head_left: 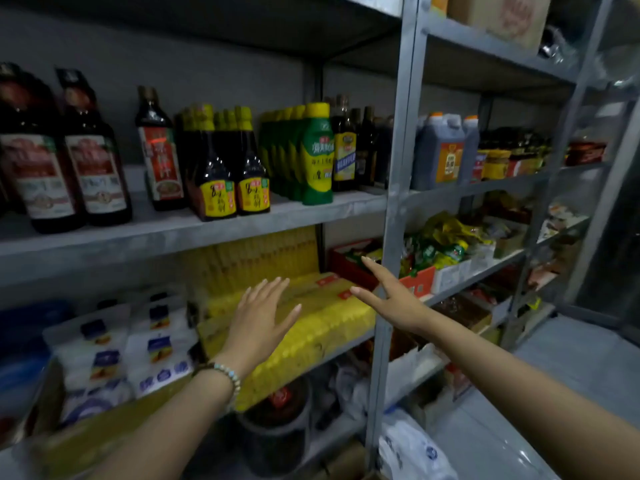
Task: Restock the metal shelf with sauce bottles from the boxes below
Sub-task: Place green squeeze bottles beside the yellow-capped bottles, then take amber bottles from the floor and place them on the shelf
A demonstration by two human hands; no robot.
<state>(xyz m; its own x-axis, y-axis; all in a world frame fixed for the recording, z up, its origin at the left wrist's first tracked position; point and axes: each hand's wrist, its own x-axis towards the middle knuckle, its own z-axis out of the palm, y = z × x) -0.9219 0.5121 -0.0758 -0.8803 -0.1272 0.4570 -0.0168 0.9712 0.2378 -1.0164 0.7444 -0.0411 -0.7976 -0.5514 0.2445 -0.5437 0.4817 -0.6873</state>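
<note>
A: The shelf point(194, 233) across the middle?
B: Grey metal, matt and dull.
A: The dark bottles point(91, 133) at left?
B: Glossy, with paper labels; the green bottles point(317, 157) look shiny plastic.

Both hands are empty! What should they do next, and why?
Probably dip down to fetch a bottle. The left hand and right hand are open and hold nothing, and the metal shelf shows bare room beside the red-labelled bottles.
</note>
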